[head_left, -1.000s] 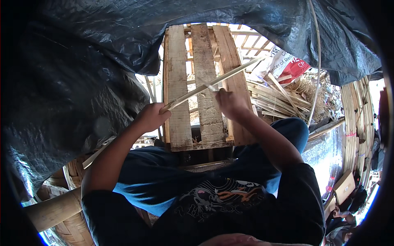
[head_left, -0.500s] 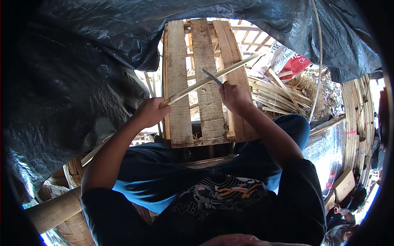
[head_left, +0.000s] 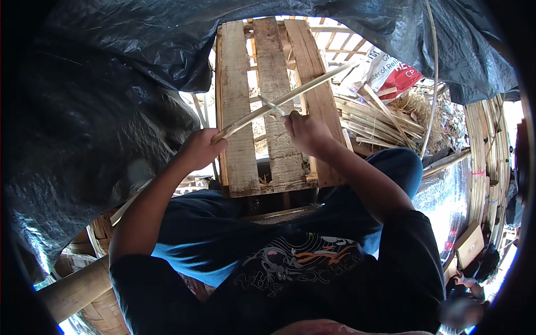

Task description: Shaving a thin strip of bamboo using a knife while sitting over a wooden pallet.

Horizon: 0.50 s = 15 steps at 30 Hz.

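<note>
My left hand [head_left: 202, 148] is closed round the near end of a long pale bamboo strip [head_left: 301, 89]. The strip slants up to the right across a stand of rough wooden planks [head_left: 237, 106]. In my right hand [head_left: 306, 133] is a knife [head_left: 271, 104], gripped by its handle, which my fingers mostly hide. Its blade points up and left and crosses the strip near the middle plank. Whether the edge bites into the strip I cannot tell.
Split bamboo strips [head_left: 379, 120] lie heaped right of the planks, beside a white and red sack [head_left: 385, 72]. Dark tarpaulin [head_left: 111, 123] hangs left and overhead. A thick bamboo pole [head_left: 75, 293] is at lower left. Another person's hand [head_left: 462, 280] shows at lower right.
My right hand and the knife have shifted left along the strip, toward my left hand. The left hand has moved slightly left, and the view has shifted a little.
</note>
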Tool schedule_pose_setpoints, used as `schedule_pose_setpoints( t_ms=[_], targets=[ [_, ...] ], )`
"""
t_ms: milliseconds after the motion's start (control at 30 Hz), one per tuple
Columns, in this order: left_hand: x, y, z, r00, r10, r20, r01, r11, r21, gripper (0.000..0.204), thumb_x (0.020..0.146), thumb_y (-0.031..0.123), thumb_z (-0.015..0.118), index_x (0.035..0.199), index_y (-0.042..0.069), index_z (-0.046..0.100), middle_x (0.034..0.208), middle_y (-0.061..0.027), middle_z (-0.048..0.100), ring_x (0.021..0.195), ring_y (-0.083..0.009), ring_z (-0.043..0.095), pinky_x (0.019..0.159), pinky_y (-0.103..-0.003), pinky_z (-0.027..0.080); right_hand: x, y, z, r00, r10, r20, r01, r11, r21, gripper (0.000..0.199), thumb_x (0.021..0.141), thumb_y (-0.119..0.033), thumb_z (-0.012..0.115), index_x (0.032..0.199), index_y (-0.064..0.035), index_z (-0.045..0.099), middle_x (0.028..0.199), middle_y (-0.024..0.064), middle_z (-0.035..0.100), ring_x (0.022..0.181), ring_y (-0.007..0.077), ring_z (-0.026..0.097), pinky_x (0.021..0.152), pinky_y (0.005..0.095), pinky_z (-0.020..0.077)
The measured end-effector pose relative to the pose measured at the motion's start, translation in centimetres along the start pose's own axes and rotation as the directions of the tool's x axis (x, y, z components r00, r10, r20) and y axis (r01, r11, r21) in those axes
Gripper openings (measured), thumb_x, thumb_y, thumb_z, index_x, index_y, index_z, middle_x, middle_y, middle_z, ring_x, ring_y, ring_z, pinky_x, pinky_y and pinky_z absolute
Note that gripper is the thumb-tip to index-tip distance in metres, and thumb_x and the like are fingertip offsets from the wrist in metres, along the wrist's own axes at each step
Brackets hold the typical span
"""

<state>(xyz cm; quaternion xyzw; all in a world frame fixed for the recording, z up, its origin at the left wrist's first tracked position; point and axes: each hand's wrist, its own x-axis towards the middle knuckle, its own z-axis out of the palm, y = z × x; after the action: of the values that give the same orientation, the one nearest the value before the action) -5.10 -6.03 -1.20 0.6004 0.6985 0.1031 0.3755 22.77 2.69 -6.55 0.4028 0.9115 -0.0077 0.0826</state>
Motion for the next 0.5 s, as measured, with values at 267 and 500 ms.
schedule_pose_setpoints(
  t_ms=[267,500],
  targets=[
    [0.2,0.4,-0.2,0.999,0.048,0.021,-0.05,0.992,0.114,0.034,0.085,0.032,0.059,0.084,-0.002,0.062,0.069,-0.0201,0.062,0.065,-0.0313,0.064,0.063,-0.041,0.048,0.7,8.5,6.7,0.915,-0.01,-0.402,-0.124,0.944,-0.306,0.021,0.097,-0.021,0.049,0.084,-0.0071,0.059,0.07,0.0056,0.056,0.056,0.0188,0.059,0.042,0.0319,0.0471],
    [-0.2,0.2,-0.1,0.997,0.073,0.009,-0.073,0.994,0.083,0.031,0.086,0.026,0.059,0.076,-0.003,0.058,0.062,-0.0154,0.056,0.058,-0.0235,0.057,0.058,-0.039,0.044,0.0,5.1,3.0,0.933,0.247,-0.262,-0.181,0.951,0.253,0.023,0.097,-0.023,0.051,0.081,-0.009,0.057,0.064,0.0033,0.048,0.049,0.017,0.05,0.039,0.0347,0.0428]
  ],
)
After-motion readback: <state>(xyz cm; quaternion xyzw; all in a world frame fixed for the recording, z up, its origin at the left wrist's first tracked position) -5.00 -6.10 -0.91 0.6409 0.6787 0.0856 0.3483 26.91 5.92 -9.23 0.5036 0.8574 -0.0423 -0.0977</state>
